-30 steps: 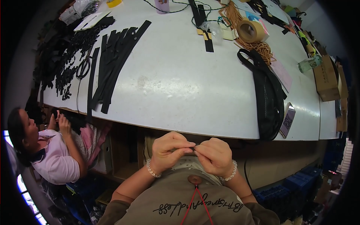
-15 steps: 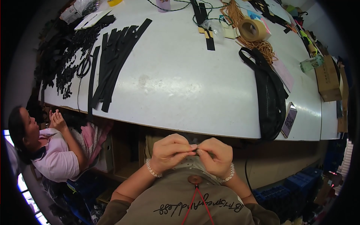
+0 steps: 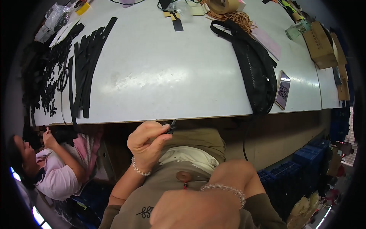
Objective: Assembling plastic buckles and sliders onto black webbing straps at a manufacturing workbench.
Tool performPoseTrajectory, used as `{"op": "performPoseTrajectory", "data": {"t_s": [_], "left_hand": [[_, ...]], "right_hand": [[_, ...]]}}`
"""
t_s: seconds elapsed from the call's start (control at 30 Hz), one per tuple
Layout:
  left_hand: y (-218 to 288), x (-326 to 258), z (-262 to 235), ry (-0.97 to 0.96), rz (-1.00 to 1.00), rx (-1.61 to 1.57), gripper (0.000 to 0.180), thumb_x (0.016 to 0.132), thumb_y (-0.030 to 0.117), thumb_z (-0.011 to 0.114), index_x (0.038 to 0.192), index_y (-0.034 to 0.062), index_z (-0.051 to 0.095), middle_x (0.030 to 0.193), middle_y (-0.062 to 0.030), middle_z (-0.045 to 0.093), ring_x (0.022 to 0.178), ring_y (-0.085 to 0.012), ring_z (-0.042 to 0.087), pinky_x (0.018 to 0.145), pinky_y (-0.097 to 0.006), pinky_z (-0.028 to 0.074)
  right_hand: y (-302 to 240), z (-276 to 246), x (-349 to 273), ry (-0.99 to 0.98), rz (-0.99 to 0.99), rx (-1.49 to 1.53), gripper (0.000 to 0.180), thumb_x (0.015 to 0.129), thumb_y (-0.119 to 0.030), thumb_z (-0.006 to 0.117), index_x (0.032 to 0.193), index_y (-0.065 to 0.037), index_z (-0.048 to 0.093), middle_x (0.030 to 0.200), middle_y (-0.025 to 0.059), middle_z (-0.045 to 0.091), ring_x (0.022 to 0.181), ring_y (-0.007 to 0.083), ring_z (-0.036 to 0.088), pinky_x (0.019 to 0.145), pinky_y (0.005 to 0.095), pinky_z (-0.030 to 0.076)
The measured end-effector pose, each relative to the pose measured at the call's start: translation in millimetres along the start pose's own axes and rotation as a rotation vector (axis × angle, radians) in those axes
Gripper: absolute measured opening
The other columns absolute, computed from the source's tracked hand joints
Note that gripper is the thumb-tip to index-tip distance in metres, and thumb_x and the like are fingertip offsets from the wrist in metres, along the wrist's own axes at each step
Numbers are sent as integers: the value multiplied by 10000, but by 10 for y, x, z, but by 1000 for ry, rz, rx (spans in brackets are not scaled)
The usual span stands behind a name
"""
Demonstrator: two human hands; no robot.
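Note:
Between thumb and fingers of my left hand [image 3: 149, 139] is a small black piece [image 3: 171, 128], like a short strip or clip. My left hand is just in front of the table's near edge. My right hand [image 3: 196, 209] is raised close to the camera, over my chest. Its back faces up and its fingers are hidden, so what it holds, if anything, does not show. Long black strips [image 3: 88, 68] lie bunched on the left of the white table [image 3: 160, 86]. Beside them are black-handled scissors [image 3: 63, 78] and a heap of small black pieces [image 3: 47, 97].
A black bag [image 3: 253, 72] lies on the right side of the table, next to a phone [image 3: 282, 90]. Farther off are a tape roll [image 3: 223, 4], brown cord [image 3: 238, 19], a glass jar [image 3: 297, 29] and a cardboard box [image 3: 319, 45]. A co-worker [image 3: 59, 168] sits at the left.
My hands have come apart. The left keeps the black piece and has moved left and forward; the right has swung back toward my chest. The view has shifted, too.

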State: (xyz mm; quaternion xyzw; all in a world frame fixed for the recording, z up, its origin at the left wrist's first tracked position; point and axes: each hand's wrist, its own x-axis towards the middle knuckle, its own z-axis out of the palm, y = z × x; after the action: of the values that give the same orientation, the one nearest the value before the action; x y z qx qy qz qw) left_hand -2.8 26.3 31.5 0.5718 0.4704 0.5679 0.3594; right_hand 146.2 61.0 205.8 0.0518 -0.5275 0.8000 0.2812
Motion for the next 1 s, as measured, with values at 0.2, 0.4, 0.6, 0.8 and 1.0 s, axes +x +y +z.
{"op": "performPoseTrajectory", "data": {"t_s": [0.2, 0.4, 0.6, 0.8, 1.0], "left_hand": [[17, -45, 49, -25, 63, -24, 222, 610, -9, 807, 793, 9, 683, 718, -73, 652, 656, -168, 598, 596, -256, 465], [11, -46, -43, -31, 96, -24, 218, 595, -11, 817, 743, 38, 664, 740, -59, 668, 687, -180, 624, 626, -267, 492], [9, -45, -80, -100, 122, -69, 207, 630, -14, 793, 784, 33, 663, 770, -67, 670, 713, -184, 636, 648, -278, 510], [27, -42, -86, -168, 76, -80, 203, 634, 5, 798, 770, 10, 647, 754, -88, 659, 726, -204, 647, 640, -282, 527], [17, -46, -104, -195, 124, -85, 195, 649, 7, 786, 796, 40, 662, 783, -61, 665, 714, -193, 636, 647, -285, 498]], "right_hand": [[244, 98, -346, 178, -278, -239, 278, 833, -98, 586, 590, -67, 456, 548, 76, 444, 468, 220, 487, 417, 301, 345], [479, -264, -650, 712, -36, -941, 133, 713, 27, 638, 835, -22, 622, 737, 49, 590, 608, 171, 563, 535, 242, 441], [894, -428, -785, 755, 201, -936, 217, 729, 45, 645, 942, 7, 625, 898, 107, 633, 707, 180, 619, 616, 258, 502], [1017, -505, -882, 718, 112, -986, 174, 707, 60, 653, 873, 9, 654, 867, 111, 646, 722, 177, 620, 639, 241, 489], [1035, -467, -910, 701, 80, -1129, 182, 679, 69, 676, 846, -2, 663, 797, 96, 625, 677, 175, 610, 583, 250, 481]]}}
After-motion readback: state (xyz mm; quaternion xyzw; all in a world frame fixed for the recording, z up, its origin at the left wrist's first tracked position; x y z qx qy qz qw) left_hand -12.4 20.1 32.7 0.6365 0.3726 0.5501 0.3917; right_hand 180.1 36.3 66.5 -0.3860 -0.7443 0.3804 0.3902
